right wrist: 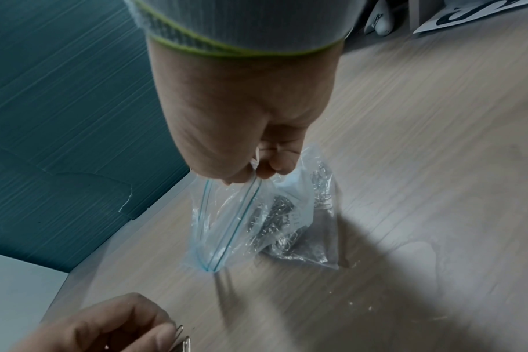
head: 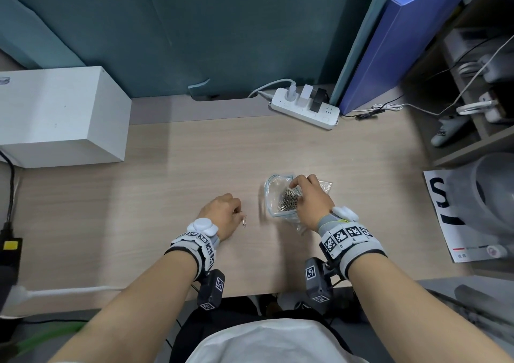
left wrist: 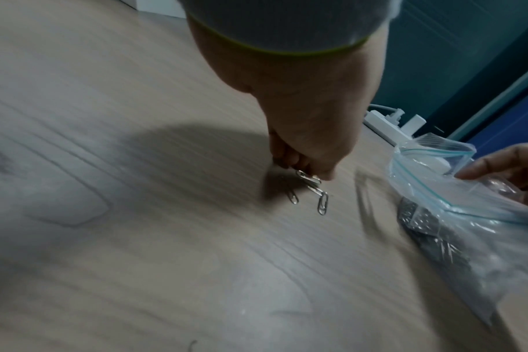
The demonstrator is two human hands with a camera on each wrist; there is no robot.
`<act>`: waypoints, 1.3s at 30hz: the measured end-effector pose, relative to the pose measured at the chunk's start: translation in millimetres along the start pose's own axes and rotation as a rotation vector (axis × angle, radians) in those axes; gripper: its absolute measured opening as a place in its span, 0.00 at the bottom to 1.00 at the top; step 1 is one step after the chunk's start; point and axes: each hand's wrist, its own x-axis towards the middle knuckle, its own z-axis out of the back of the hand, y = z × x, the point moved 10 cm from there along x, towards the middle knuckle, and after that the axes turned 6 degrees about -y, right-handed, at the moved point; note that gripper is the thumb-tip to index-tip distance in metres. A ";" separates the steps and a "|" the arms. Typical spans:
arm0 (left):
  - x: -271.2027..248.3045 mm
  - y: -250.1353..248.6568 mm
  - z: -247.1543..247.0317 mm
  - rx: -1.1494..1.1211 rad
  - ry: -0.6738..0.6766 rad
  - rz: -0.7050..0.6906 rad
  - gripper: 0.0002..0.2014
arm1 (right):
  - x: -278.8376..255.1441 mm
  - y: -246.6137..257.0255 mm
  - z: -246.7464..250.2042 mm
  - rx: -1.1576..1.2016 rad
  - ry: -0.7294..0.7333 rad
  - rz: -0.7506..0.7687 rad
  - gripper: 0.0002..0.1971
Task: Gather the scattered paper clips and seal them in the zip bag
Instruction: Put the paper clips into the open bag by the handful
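Most paper clips already lie heaped inside the open zip bag (head: 281, 195) on the desk (head: 194, 167), its rim pinched by the right hand (head: 310, 199), while the left hand (head: 221, 215) pinches a last linked few (left wrist: 312, 188), sealing undone.

left hand (head: 222, 215) pinching; right hand (head: 311, 201) pinching

Bare desk (head: 194, 167) between white box (head: 61, 115) and power strip (head: 306, 109)
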 end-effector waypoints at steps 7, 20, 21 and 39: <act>-6.5 -15.9 -7.6 0.078 0.050 -0.055 0.08 | -2.0 2.8 -2.1 0.004 0.006 0.013 0.23; -10.1 6.2 -7.7 -0.082 0.018 -0.064 0.05 | -4.4 3.0 -3.7 0.000 0.005 0.028 0.25; -11.1 8.8 -5.7 -0.105 0.036 -0.071 0.10 | -4.4 3.3 -4.7 0.005 0.007 0.030 0.25; -8.7 -16.5 -2.5 -0.077 0.098 -0.293 0.05 | -68.6 74.3 -76.3 0.083 0.087 0.184 0.12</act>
